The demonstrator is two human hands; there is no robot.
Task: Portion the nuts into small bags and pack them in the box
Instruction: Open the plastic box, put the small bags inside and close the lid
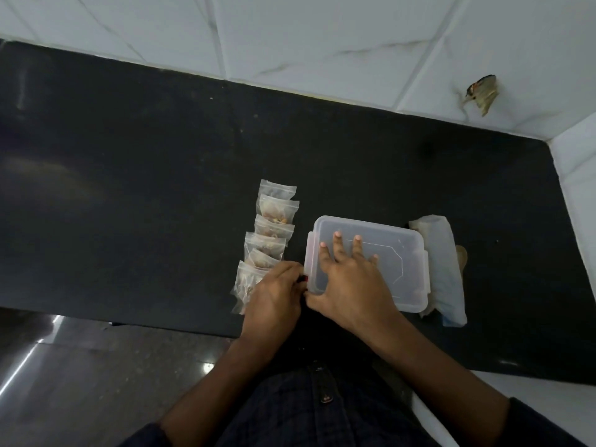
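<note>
**Lidded box near the desk's front edge, bags lined up beside it**

Loads of open room on the left and back of the dark desk [129,156]; it's smooth, slightly glossy, and bare out there. Everything sits crowded near the front edge, right of centre.

Going left to right: a row of small clear zip bags [272,233] with nuts inside, overlapping like shingles, running from further back toward the front edge. The nearest one is partly under the left hand [274,298]. That hand is curled, fingers pinching at the box's left-side latch area, where there's a bit of red at the fingertips; can't tell exactly what it's gripping.

Next is the box [367,262], a translucent plastic rectangle with rounded corners, its lid on and a clip flap on each short side. The right hand [351,279] lies flat on the lid, fingers spread, pressing down, thumb hooked over the near left corner.

Just beside the box's right side is a rolled whitish plastic bundle [442,269], crinkly, lying lengthwise. White tiled wall [322,33] runs behind and at the right.
</note>
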